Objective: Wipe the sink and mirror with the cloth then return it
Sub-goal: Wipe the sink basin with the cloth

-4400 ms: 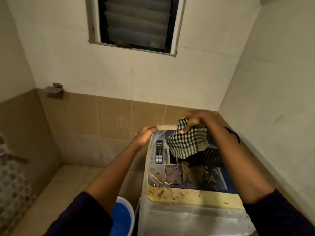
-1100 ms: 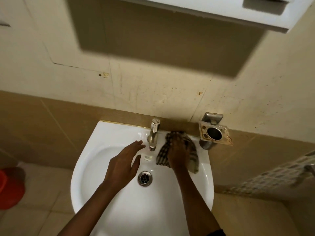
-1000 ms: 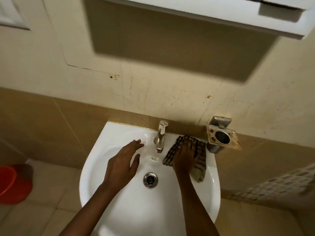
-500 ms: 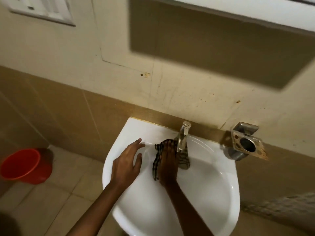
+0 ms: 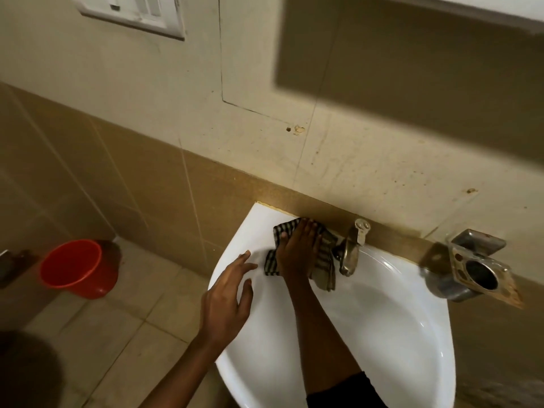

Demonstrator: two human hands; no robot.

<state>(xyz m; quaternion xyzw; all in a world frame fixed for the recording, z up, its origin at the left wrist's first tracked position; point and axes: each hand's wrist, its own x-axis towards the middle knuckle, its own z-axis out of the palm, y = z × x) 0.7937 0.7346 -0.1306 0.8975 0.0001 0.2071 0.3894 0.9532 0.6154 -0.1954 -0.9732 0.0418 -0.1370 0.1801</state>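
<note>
The white sink [image 5: 391, 334] hangs on the tiled wall at the lower right. My right hand [image 5: 298, 251] presses a black-and-white checked cloth [image 5: 325, 260] flat on the sink's back left rim, just left of the metal tap [image 5: 351, 250]. My left hand [image 5: 226, 301] rests open on the sink's left edge, fingers spread, holding nothing. The underside of a white cabinet [image 5: 441, 7] shows at the top right; its mirror face is out of sight.
A rusty metal holder [image 5: 474, 272] is fixed to the wall right of the sink. A red bucket [image 5: 78, 267] stands on the floor tiles at the left. A white switch plate [image 5: 132, 13] sits high on the wall.
My right hand has slid the cloth from the right of the tap, past its front, to the sink's back left rim. My view has swung left. The left hand stays on the left edge.
</note>
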